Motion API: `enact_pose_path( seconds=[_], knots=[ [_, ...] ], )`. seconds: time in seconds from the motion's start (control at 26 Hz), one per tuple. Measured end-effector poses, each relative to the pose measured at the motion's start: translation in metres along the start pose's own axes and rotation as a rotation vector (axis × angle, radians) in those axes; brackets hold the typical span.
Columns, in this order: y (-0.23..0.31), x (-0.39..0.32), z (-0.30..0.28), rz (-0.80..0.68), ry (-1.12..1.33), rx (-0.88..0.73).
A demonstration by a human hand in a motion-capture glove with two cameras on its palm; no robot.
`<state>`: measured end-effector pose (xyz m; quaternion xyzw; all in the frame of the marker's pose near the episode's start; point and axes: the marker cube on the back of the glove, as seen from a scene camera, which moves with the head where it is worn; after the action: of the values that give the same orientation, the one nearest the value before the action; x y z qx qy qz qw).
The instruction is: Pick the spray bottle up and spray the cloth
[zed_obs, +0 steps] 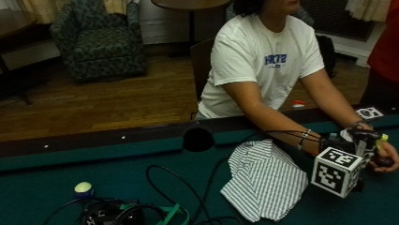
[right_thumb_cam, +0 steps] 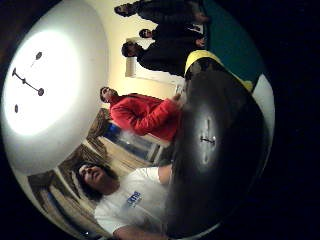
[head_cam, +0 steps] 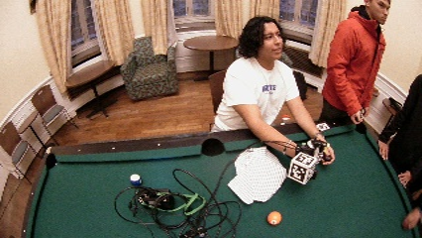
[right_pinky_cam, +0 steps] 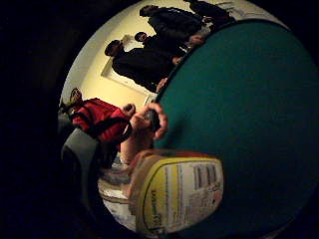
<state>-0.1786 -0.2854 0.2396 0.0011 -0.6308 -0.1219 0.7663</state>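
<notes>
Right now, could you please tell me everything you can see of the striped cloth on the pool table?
The striped cloth is white with thin dark stripes and looks like soft woven fabric. It lies loosely folded and rumpled, flat on the green felt of the pool table, near the rail. A black cable runs beside its edge. No hand touches it.

Dim, warm indoor light; a ceiling lamp (right_thumb_cam: 47, 82) glares white, and palm views blur.

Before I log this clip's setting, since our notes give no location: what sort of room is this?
Probably a lounge or games room. The work surface is a pool table with green felt and a corner pocket, with an orange ball on it. Behind stand a patterned armchair, a round side table and curtained windows.
</notes>
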Motion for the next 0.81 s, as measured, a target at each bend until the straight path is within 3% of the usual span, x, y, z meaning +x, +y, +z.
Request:
enact_pose_path(
  seconds=[0.46,0.81],
  knots=[
    [0.034,0.039,-0.018,0.204,0.096,-0.157],
    [0.08,0.004,-0.076,0.2,0.399,-0.138]
  ],
)
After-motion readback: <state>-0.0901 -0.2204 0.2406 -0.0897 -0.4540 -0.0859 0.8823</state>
